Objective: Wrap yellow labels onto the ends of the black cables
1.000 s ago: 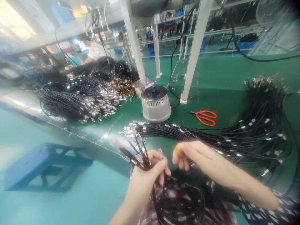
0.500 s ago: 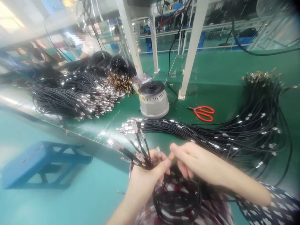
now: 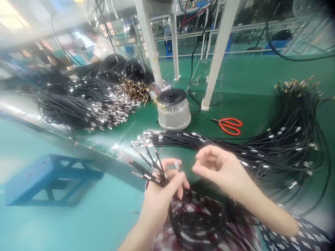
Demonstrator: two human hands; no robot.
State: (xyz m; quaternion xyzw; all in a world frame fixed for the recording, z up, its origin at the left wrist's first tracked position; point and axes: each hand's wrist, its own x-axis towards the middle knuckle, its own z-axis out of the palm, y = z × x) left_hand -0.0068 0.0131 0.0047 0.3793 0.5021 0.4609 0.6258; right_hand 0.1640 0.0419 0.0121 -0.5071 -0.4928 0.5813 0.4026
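Grip of the left hand, lower centre: closed around a sheaf of black cables, metal-tipped ends fanning toward the upper left. Right of it, the right hand has its grip half curled, thumb and fingertips apart, holding nothing visible.

Largest is the smooth green bench, running from the left edge across to the right. Glossy turquoise floor fills the lower left. White posts rise from the bench at upper centre; a person in a white top is blurred at upper left.

Bulky heaps of rubbery black coils occupy the left of the bench, with silvery and gold-coloured ends. Another long bundle sweeps from centre to right. At lower left stands a blue stool, its sides cut through; checked cloth lies beneath looped cable at bottom centre. Smaller are the squat grey device with its round black top, red-handled snips, and a flat pale connector at the left fingers.
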